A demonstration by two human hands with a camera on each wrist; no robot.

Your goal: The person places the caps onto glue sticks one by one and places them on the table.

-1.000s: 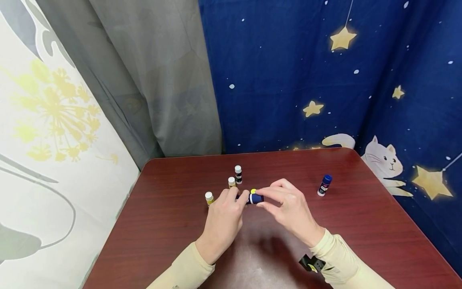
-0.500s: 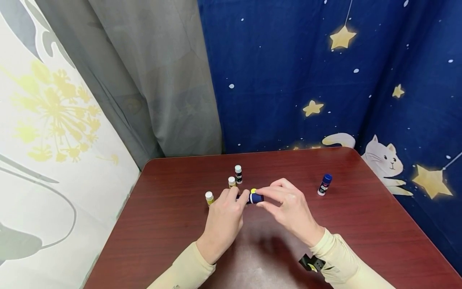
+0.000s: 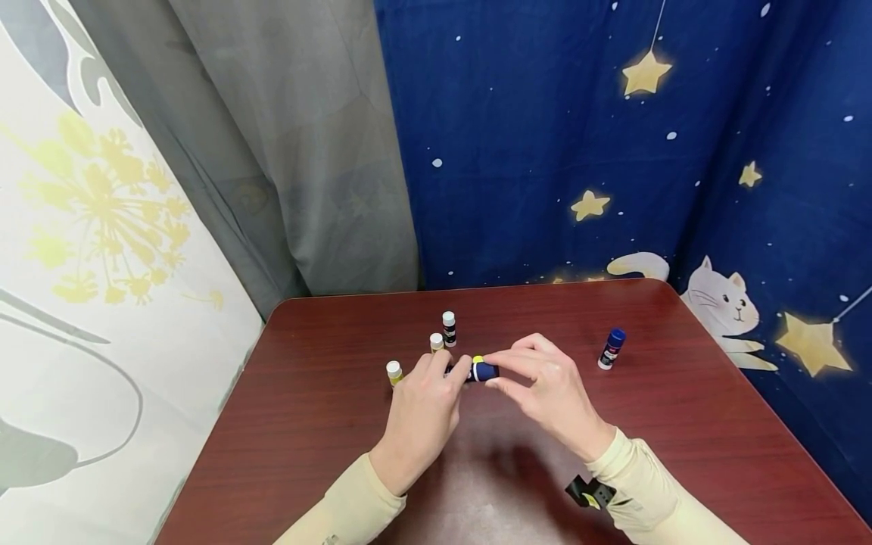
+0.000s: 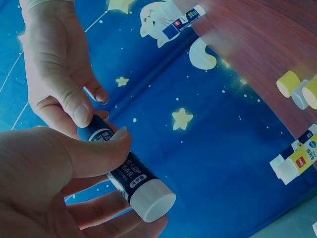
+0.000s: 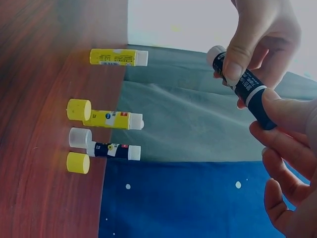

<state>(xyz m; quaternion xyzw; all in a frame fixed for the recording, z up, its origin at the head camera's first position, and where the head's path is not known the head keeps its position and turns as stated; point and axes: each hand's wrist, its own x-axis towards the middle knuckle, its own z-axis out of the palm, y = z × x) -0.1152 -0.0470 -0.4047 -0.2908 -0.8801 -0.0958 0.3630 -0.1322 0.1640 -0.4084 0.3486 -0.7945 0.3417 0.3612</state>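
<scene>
A navy glue stick (image 3: 484, 372) lies across between both hands, just above the table. My left hand (image 3: 422, 405) grips its body, thumb over the label, and the white base (image 4: 153, 201) juts out beyond the fingers in the left wrist view. My right hand (image 3: 545, 386) pinches the navy cap (image 5: 260, 109) at the other end between thumb and fingers. In the right wrist view the cap meets the body at a white band. How far the cap is turned or pulled cannot be told.
Left of and behind the hands stand two yellow glue sticks (image 5: 113, 57) and a dark one (image 5: 116, 150). Loose yellow caps (image 5: 78, 162) and a whitish cap (image 5: 80, 138) stand close by. Another blue-capped glue stick (image 3: 611, 349) is upright at the table's (image 3: 327, 454) right.
</scene>
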